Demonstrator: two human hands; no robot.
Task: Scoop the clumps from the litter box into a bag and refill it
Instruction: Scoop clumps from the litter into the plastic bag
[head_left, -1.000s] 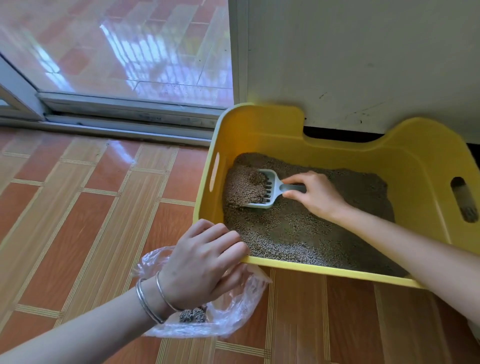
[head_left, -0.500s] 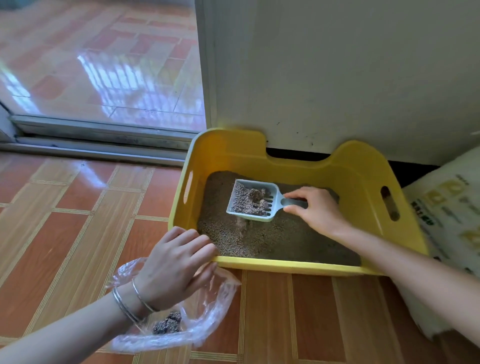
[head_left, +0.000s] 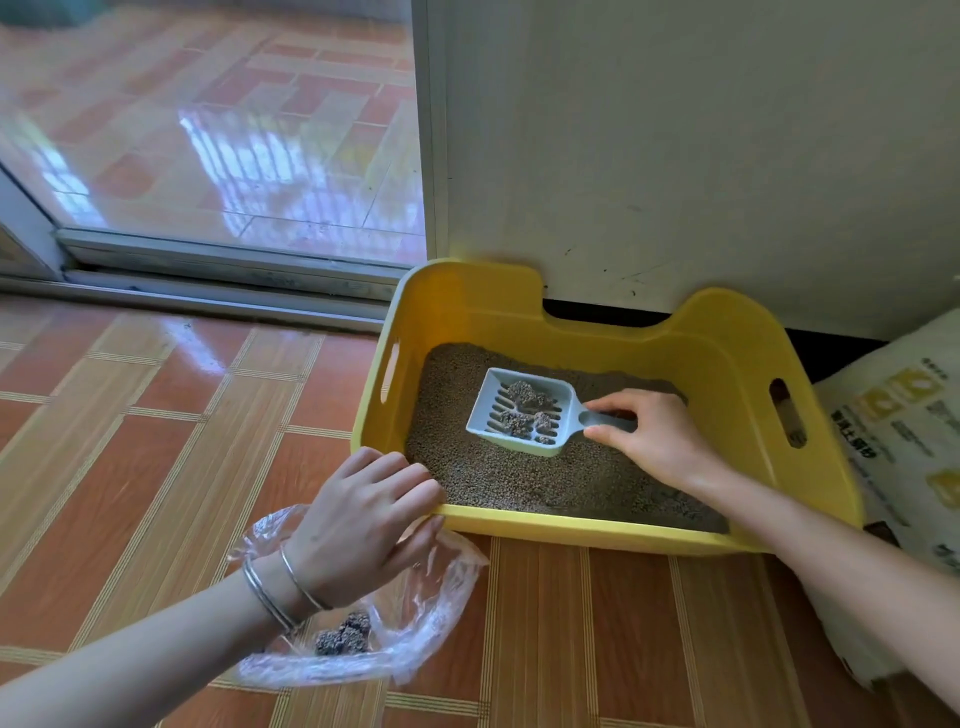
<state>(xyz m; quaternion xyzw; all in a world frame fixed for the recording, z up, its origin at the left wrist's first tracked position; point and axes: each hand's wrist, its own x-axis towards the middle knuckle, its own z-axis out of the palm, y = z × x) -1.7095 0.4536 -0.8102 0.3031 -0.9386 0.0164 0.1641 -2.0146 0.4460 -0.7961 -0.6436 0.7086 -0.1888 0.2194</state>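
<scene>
A yellow litter box (head_left: 582, 530) stands on the tiled floor against a white wall, holding grey-brown litter (head_left: 519, 483). My right hand (head_left: 649, 436) grips the handle of a pale blue slotted scoop (head_left: 519, 410), held level just above the litter with a few grey clumps (head_left: 524, 408) in it. My left hand (head_left: 363, 519) holds open the mouth of a clear plastic bag (head_left: 426, 613) on the floor at the box's near left corner. Dark clumps (head_left: 345, 634) lie inside the bag.
A white sack of fresh litter (head_left: 904, 431) with yellow print leans at the right of the box. A sliding-door track (head_left: 208, 280) runs along the floor at the back left, with glass above it. Orange floor tiles (head_left: 130, 441) spread to the left.
The scoop has come up out of the litter and the loose grains have sifted through, leaving clumps. The camera has pulled back and shifted. My left hand stays on the bag.
</scene>
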